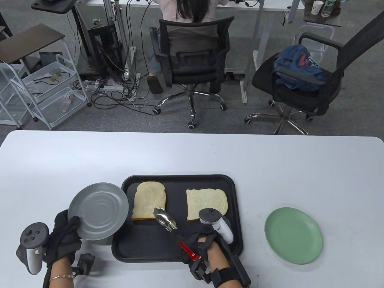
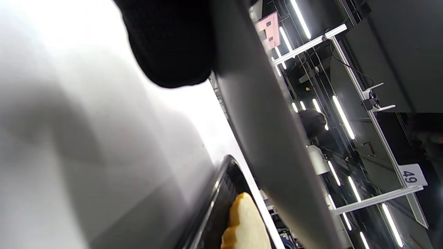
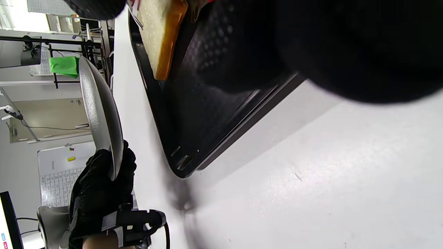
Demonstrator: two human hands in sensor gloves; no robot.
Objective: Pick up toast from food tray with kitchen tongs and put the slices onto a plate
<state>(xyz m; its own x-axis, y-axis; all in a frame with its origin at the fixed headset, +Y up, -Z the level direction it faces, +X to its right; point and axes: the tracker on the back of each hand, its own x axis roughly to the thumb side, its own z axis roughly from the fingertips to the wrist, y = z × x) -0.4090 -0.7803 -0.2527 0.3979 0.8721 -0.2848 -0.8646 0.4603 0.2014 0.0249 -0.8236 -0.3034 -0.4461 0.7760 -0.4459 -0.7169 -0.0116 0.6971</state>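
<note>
Two slices of toast are lying flat inside the black food tray (image 1: 234,210), which is serving here as the landmark. The left slice (image 1: 149,200) is sitting in the tray's far-left part; the right slice (image 1: 206,204) is lying toward the tray's far-right part, apart from the first. The kitchen tongs (image 1: 168,223) are reaching over the tray's middle, their metal tips resting at the near edge of the left slice, while their red handle is running back toward the tray's near edge. Whether the tips are actually pinching the bread cannot be told. The right hand (image 1: 199,240) is gripping that red handle, fingers curled round it, over the near part of the tray.

Just off the tray's left edge, the left hand (image 1: 64,234) is holding a grey metal plate (image 1: 97,210) by its near-left rim, fingers clamped on the edge; the plate is tilting and raised off the table, its far-right rim overlapping the tray's left border. In the right wrist view the plate (image 3: 100,114) is showing edge-on with the gloved left hand (image 3: 98,193) below it.

To the right of the tray, well apart from it, a green plate (image 1: 293,235) is lying flat on the white table (image 1: 300,168).
</note>
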